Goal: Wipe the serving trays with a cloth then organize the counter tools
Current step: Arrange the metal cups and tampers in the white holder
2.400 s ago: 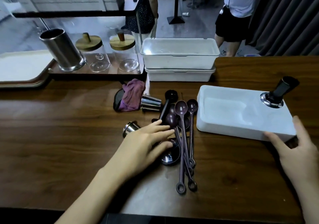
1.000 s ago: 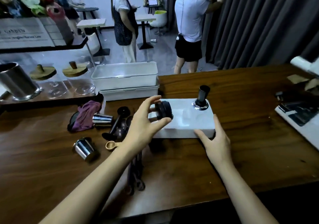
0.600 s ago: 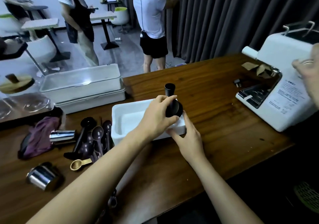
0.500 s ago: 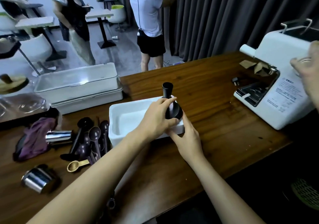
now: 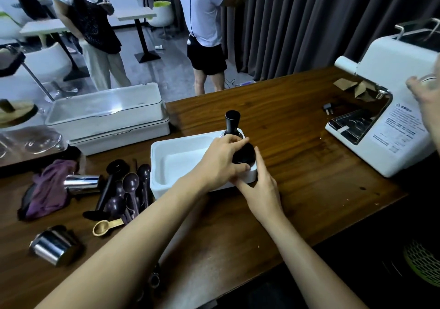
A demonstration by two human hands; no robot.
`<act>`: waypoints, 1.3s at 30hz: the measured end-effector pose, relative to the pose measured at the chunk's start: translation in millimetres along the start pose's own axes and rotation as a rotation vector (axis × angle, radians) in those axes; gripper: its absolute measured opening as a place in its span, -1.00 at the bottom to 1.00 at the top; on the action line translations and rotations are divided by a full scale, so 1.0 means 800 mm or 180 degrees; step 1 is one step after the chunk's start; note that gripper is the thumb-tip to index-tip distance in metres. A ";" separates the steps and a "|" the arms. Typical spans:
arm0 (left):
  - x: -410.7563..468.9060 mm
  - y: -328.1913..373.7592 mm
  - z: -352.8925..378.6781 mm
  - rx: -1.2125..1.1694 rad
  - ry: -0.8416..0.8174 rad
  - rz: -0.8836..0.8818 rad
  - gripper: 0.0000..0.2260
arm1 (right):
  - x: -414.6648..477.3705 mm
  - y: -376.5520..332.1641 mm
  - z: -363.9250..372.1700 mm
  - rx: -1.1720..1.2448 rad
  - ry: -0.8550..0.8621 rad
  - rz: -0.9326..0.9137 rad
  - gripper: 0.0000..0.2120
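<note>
Head view: black round tool (image 5: 244,157) gripped in curled left hand (image 5: 221,161) at near right corner of white tray (image 5: 181,163). Tray braced by straight-fingered right hand (image 5: 259,184), nothing held. Upright tamper (image 5: 232,122) just behind knuckles, easily toppled if bumped. Tool maybe dropped onto bench (image 5: 309,165) if rim clipped.

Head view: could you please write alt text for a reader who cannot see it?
A person's left hand grips a black tool at the right end of the tray; the right hand braces that corner. A tamper stands upright on the tray; spoons, steel cups and a cloth lie left on the counter.
</note>
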State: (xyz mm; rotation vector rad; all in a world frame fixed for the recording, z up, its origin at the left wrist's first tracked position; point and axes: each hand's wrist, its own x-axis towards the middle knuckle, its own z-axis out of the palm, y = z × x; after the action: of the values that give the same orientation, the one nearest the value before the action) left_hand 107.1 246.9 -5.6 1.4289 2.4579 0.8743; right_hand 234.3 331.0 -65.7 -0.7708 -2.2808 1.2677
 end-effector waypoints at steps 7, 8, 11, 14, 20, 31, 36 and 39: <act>0.005 -0.001 -0.004 0.0327 -0.0107 0.0001 -0.35 | 0.000 0.003 0.002 -0.0011 0.0044 -0.0089 -0.07; 0.005 -0.001 -0.004 0.0377 -0.0139 -0.0001 -0.35 | 0.001 0.004 0.002 -0.0014 0.0049 -0.0093 -0.07; 0.006 0.000 -0.004 0.0490 -0.0185 -0.0020 -0.35 | 0.001 0.003 0.004 -0.0049 0.0029 -0.0102 -0.08; 0.004 0.000 -0.005 0.0459 -0.0176 -0.0017 -0.35 | -0.001 0.001 0.003 -0.0017 0.0022 -0.0129 -0.03; -0.021 -0.009 0.004 0.0307 0.0127 0.0023 -0.30 | -0.002 0.000 0.000 -0.0081 -0.0044 -0.0250 -0.09; -0.208 -0.084 -0.081 -0.0113 0.1532 -0.0964 -0.41 | -0.004 -0.013 0.003 -0.0132 -0.0114 -0.0233 -0.06; -0.291 -0.131 -0.115 0.0085 0.1768 -0.1532 -0.54 | -0.002 -0.010 0.003 -0.0160 -0.0099 -0.0259 -0.07; -0.326 -0.148 -0.129 0.0257 0.1922 -0.1722 -0.63 | -0.002 -0.005 0.003 -0.0129 -0.0080 -0.0270 -0.10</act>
State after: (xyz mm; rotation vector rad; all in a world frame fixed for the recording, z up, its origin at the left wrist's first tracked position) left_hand 113.9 -56.9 -25.7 0.4732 3.0983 1.1991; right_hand 233.0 326.4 -63.6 -0.6680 -2.3399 1.2033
